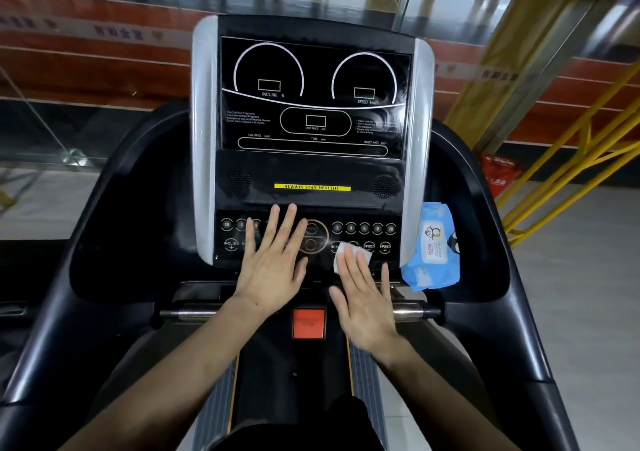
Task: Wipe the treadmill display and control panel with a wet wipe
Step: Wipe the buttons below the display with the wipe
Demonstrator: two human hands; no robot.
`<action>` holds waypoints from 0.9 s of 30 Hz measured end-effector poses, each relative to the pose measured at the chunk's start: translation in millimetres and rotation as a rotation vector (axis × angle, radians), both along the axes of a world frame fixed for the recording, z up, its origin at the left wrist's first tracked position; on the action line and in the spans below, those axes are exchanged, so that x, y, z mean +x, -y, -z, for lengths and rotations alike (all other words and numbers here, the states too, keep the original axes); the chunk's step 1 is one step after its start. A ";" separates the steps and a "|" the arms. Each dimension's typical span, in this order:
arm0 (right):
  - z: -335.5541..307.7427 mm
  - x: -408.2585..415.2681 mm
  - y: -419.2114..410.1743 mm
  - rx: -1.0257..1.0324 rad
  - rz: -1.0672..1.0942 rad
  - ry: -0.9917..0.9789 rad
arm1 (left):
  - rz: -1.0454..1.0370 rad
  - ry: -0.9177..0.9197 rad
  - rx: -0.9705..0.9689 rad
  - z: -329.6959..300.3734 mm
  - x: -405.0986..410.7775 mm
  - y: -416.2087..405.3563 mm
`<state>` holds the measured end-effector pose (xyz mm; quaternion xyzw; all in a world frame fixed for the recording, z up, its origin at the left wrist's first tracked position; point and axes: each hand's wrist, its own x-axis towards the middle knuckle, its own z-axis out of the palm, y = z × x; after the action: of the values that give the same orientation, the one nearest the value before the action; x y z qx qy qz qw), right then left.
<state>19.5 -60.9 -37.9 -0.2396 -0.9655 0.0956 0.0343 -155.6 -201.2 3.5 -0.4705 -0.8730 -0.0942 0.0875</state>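
The treadmill's black display [313,97] with incline and speed dials fills the upper middle. Below it lies the control panel [363,228] with round buttons. My left hand [273,263] rests flat on the panel's left half, fingers spread, holding nothing. My right hand [367,298] lies flat with its fingertips pressing a folded white wet wipe [341,253] against the panel's lower right, near the speed buttons. Most of the wipe is hidden under the fingers.
A blue pack of wet wipes [434,246] sits in the right tray beside the console. A red stop button [309,323] is below the hands, with a metal handlebar [194,312] across. Yellow railings [571,159] stand at the right.
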 end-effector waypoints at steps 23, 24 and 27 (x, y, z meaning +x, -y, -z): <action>-17.0 -51.7 20.1 -0.009 0.011 -0.094 | -0.033 0.049 0.010 0.9 -18.4 33.5; -11.8 -43.2 26.9 -0.014 0.000 -0.068 | -0.036 0.053 0.011 1.2 -18.3 35.9; -1.8 -27.9 34.7 -0.040 -0.010 -0.003 | -0.030 0.049 0.014 3.2 -19.3 43.2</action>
<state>-8.4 -95.6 -36.1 -0.2355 -0.9645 0.1152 0.0303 -174.9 -244.4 0.2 -0.4544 -0.8810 -0.1107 0.0708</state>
